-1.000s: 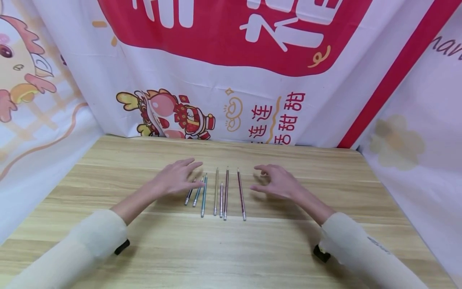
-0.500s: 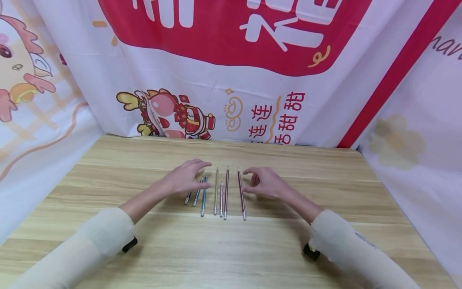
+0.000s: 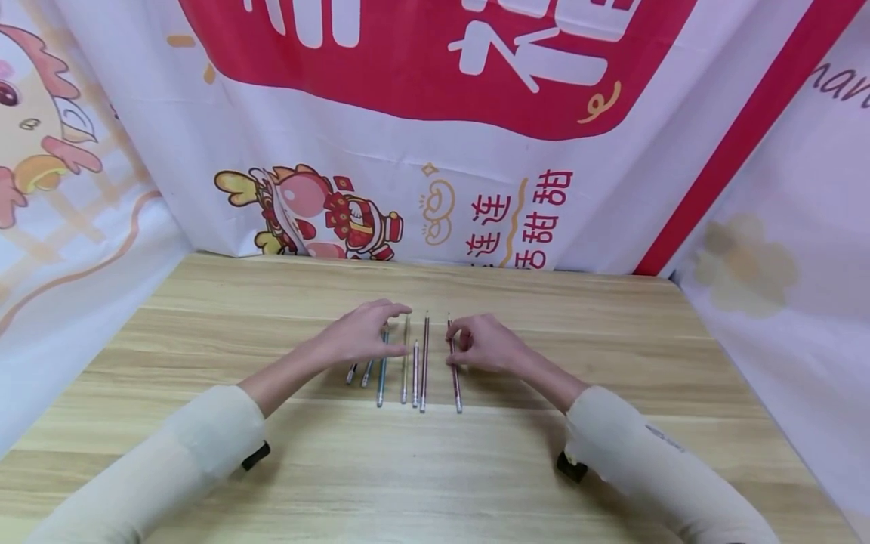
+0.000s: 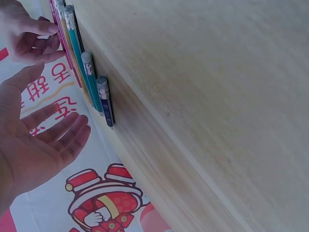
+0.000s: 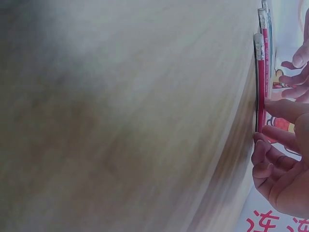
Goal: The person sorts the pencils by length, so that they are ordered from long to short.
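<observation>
Several pencils lie on the wooden table in the head view, eraser ends toward me. The left hand point(image 3: 360, 332) hovers over the left ones with thumb and fingers apart, the tips beside a gold pencil point(image 3: 405, 374). Partly under it are a teal pencil point(image 3: 382, 378), a short blue pencil point(image 3: 368, 373) and a short dark pencil point(image 4: 104, 99). The right hand point(image 3: 485, 344) is at the rightmost dark red pencil point(image 3: 457, 389); its thumb and index tips meet the pencil at separate spots, a gap between them. Between the hands lie a short pink pencil point(image 3: 416, 378) and a long maroon pencil point(image 3: 424, 370).
The light wooden table point(image 3: 408, 476) runs to a printed white and red cloth point(image 3: 408, 143) hanging behind it. More printed cloth hangs on the left and right sides. A small dark object point(image 3: 571, 467) shows under the right sleeve, another point(image 3: 256, 455) under the left.
Both hands have moved inward. The left went right over the teal pencil to the gold one; the right went left to the rightmost dark red pencil. The pencils look unmoved.
</observation>
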`<move>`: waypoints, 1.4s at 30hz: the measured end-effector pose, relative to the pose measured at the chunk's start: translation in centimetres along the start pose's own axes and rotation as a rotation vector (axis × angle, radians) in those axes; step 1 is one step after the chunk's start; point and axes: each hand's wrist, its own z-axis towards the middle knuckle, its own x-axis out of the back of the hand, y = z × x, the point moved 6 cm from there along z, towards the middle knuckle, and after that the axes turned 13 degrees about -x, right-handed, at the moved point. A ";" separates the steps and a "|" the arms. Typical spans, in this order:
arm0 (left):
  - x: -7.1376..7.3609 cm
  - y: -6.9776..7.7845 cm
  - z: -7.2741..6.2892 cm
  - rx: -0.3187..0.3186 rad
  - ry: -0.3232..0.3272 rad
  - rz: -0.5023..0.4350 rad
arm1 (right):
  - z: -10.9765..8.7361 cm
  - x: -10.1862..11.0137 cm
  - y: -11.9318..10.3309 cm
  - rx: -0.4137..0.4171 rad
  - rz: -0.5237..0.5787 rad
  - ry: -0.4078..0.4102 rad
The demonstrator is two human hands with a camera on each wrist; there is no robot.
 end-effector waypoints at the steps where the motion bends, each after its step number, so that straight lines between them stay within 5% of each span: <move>1: 0.0 0.1 0.1 -0.002 -0.001 -0.004 | 0.1 0.0 0.0 0.000 -0.005 0.003; 9: -0.5 0.6 0.9 -0.035 -0.004 0.008 | 0.4 0.1 0.0 -0.010 0.000 -0.007; 42: -2.9 1.1 4.5 0.023 -0.067 -0.023 | 0.5 0.6 0.8 -0.134 0.007 0.010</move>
